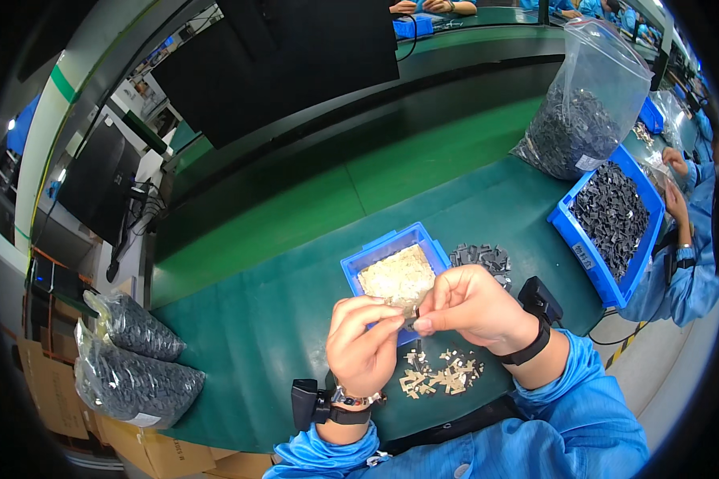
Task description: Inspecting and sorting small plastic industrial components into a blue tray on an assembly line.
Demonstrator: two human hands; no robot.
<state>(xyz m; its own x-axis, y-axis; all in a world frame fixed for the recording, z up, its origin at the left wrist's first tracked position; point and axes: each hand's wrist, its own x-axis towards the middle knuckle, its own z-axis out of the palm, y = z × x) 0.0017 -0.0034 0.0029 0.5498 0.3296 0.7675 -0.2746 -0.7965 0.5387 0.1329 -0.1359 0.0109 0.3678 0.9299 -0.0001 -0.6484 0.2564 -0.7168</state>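
My left hand [365, 339] and my right hand [475, 307] meet in front of a small blue bin [373, 251]. Both have their fingertips pinched together on a small dark piece [412, 314], mostly hidden between them. Inside the bin lies a clear bag of pale small parts [397, 274], just beyond my fingers. Below my hands, loose pale gold-coloured parts [447, 377] are scattered on the green table. A heap of dark grey plastic pieces [484, 260] lies right of the bin, partly behind my right hand.
At the right stands a larger blue tray [607, 281] of black pieces, with a big clear bag of dark parts [574, 128] behind it. Two filled bags [140, 391] sit at the left table edge. A co-worker's hands [676, 195] are at far right. A dark monitor [280, 64] hangs ahead.
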